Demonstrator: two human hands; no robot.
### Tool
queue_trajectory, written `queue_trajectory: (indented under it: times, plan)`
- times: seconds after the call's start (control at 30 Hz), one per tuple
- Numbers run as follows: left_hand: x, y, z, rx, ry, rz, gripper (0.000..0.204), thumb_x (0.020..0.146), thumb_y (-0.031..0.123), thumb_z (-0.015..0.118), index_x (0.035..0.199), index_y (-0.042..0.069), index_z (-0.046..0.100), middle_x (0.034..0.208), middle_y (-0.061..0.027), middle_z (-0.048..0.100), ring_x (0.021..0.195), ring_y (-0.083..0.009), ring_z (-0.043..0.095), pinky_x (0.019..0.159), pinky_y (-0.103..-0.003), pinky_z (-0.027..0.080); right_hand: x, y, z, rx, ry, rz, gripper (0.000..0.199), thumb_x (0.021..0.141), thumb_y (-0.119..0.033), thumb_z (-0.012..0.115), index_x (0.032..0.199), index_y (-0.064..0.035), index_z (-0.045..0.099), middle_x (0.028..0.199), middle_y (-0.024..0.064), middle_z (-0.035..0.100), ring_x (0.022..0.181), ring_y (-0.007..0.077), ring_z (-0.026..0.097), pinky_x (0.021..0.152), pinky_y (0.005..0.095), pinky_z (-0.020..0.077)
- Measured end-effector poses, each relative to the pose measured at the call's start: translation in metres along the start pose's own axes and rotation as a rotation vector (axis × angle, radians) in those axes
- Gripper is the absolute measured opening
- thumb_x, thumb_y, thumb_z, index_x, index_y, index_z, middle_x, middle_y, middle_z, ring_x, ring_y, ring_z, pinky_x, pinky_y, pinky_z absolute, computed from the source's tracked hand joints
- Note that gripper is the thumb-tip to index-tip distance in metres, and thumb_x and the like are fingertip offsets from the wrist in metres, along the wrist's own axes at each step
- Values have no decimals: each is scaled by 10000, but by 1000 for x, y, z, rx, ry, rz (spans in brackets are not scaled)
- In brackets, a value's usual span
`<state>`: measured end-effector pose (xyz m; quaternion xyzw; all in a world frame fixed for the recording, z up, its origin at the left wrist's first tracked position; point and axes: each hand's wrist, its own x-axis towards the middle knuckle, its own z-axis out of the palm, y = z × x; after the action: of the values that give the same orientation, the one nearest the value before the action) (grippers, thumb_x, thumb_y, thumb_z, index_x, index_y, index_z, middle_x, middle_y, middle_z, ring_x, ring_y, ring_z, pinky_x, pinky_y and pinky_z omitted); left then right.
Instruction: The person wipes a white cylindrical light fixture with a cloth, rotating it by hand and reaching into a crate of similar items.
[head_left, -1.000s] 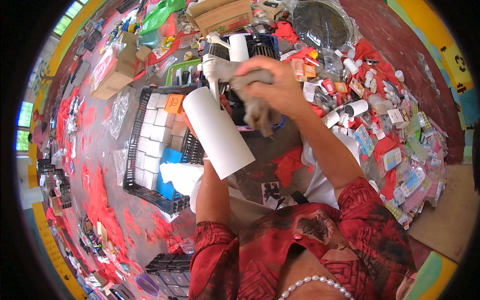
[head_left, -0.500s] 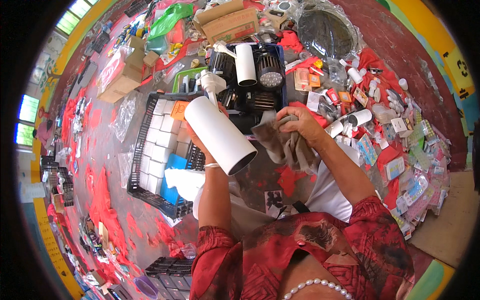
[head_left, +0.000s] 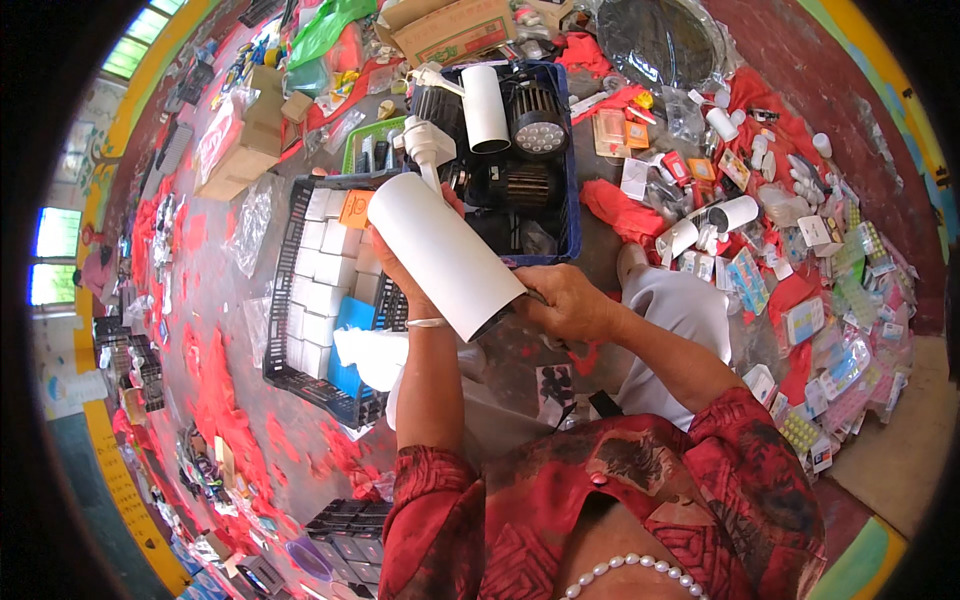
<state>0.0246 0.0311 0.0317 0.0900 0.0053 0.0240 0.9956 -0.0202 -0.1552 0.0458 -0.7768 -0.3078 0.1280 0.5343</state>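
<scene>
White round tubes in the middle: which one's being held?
The white cylindrical tube in the left hand, right hand at its open end; the other white tube rests in the blue plastic crate.

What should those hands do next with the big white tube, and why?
Maybe slide the right hand around the open end of the white tube, because it's right at that end while the left hand holds the tube.

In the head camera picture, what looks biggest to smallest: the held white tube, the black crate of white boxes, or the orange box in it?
1. Black crate
2. Held white tube
3. Orange box
Nearness to the camera may enlarge the tube.
</scene>
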Motion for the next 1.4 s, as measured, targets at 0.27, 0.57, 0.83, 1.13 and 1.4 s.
queue_trajectory:
  times: [0.27,0.57,0.83,1.13,1.4]
  plan:
    - [0,2,-5,434,7,-209,956,738,788,328,1380,82,269,1297,-193,435,1118,-320,499,900,-516,436,-7,-18,-22,-760,192,-172,245,702,-159,577,889,-7,534,655,85,541,672,243,565,553,331,453]
    - [-3,0,-23,294,-14,-290,844,765,678,449,1333,61,356,1236,-162,494,1044,-287,550,847,-455,484,-14,-28,-41,-586,-38,-241,325,720,-229,645,980,-50,570,692,87,549,639,250,562,541,350,453]
    - [-13,-19,-16,368,77,-355,654,782,491,538,1240,37,433,1087,-146,573,961,-272,590,816,-396,509,64,-93,-84,-111,599,-314,272,754,-238,690,936,-50,616,954,96,632,872,232,614,741,323,494]
    - [-12,-14,-26,457,139,-171,534,787,280,608,1225,44,414,1012,-118,565,847,-223,608,731,-353,535,91,-34,-66,-1129,100,-179,214,688,-118,591,901,-123,607,937,25,599,913,195,546,648,329,483]
    - [-9,-7,-14,669,119,-19,505,799,294,613,1181,26,419,970,-127,567,842,-226,610,704,-363,543,81,-50,-95,-602,588,-84,217,694,-81,585,903,-65,641,880,105,649,826,259,619,750,336,482]
